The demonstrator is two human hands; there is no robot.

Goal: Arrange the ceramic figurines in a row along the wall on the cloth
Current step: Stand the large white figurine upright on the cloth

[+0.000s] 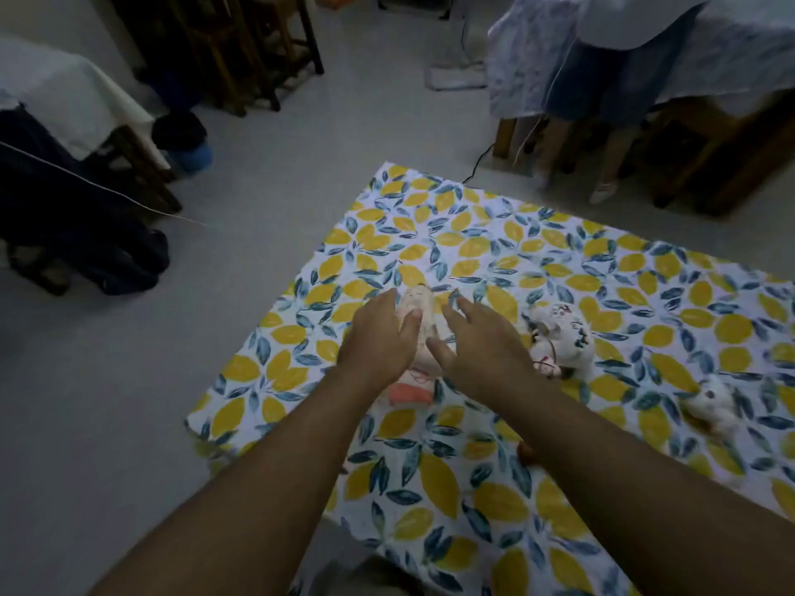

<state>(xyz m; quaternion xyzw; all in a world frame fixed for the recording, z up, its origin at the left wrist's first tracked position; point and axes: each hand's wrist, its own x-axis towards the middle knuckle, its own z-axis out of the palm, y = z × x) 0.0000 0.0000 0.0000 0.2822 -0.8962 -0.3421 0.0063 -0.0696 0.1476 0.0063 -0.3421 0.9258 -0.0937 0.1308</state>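
A lemon-patterned cloth (494, 247) covers the table. On it stands a pale ceramic figurine on a pink base (423, 316), between my two hands. My left hand (380, 337) curls around its left side, thumb touching its front. My right hand (482, 342) hovers at its right side with fingers spread; contact cannot be made out. A white figurine with dark markings (561, 337) stands just right of my right hand. Another small white figurine (714, 404) sits further right, near the frame edge. A small reddish object (527, 451) peeks out beside my right forearm.
The cloth's left edge (258, 350) drops off to grey floor. Dark wooden chairs (241, 49) stand at the back. A person's legs (602, 165) are beside a draped table at the back right. A dark bag (86, 234) lies on the floor at left.
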